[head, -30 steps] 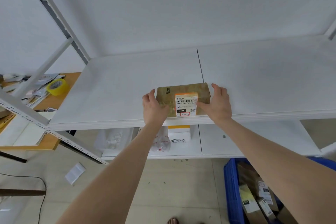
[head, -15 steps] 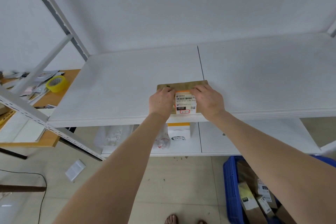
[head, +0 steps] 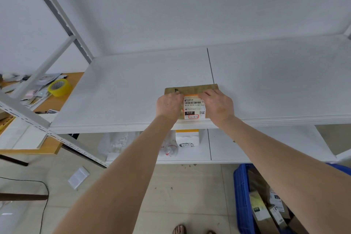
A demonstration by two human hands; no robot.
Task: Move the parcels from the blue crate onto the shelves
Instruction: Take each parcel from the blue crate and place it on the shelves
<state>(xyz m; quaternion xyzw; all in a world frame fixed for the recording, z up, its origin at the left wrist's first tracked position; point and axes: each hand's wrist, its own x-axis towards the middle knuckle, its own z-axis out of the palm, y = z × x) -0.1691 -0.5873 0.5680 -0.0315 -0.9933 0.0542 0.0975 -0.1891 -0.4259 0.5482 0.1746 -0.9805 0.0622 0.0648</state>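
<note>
1. The parcel [head: 194,107] lies on the upper shelf [head: 123,91] at its front edge, long axis left to right.
2. The left hand [head: 169,106] and right hand [head: 218,104] press its top, one at each end; grip apart, clamping nothing.
3. The blue crate [head: 240,195] sits low right, nearer the right hand.

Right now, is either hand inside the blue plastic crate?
No; left hand and right hand rest on the brown cardboard parcel on the shelf.

Yellow tape roll [head: 59,87] lies on wooden desk [head: 75,80].
</note>
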